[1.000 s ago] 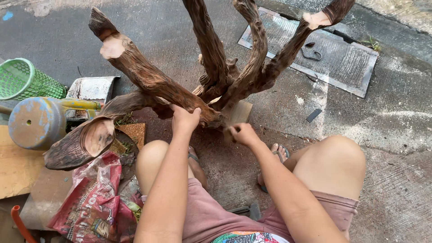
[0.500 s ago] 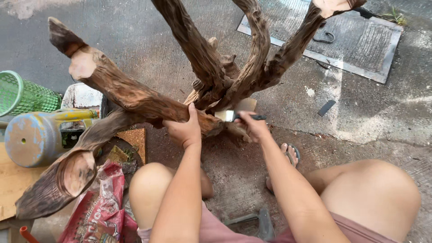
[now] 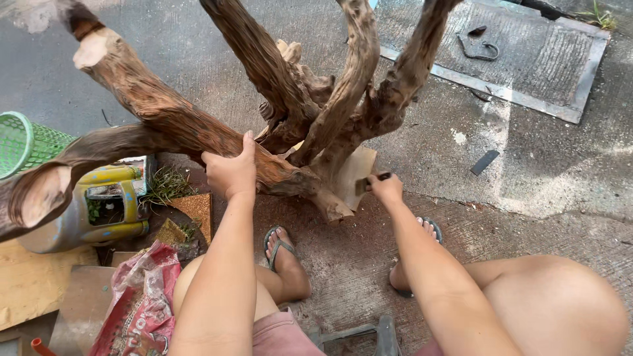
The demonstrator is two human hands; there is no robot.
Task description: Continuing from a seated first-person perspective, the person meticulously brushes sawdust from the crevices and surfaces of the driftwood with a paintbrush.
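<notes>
A large branching piece of brown driftwood (image 3: 290,105) stands on the concrete ground in front of me. My left hand (image 3: 231,170) grips one thick branch from above, close to where the branches join. My right hand (image 3: 386,186) holds a small dark-handled tool (image 3: 370,181), apparently a brush or scraper, against the base of the wood. Its working end is partly hidden by the wood. A piece of cardboard (image 3: 356,171) lies under the wood's base. My bare knees and sandalled feet are below the hands.
A green mesh basket (image 3: 26,142) and a grey-yellow container (image 3: 105,207) with plants sit at the left. A red plastic bag (image 3: 138,306) lies by my left knee. A metal plate (image 3: 527,59) with a handle is set in the ground at upper right.
The view has moved closer and lower. The wood has tilted or turned, its left branches now nearer me. My left hand slid along the branch; my right hand stays at the base.
</notes>
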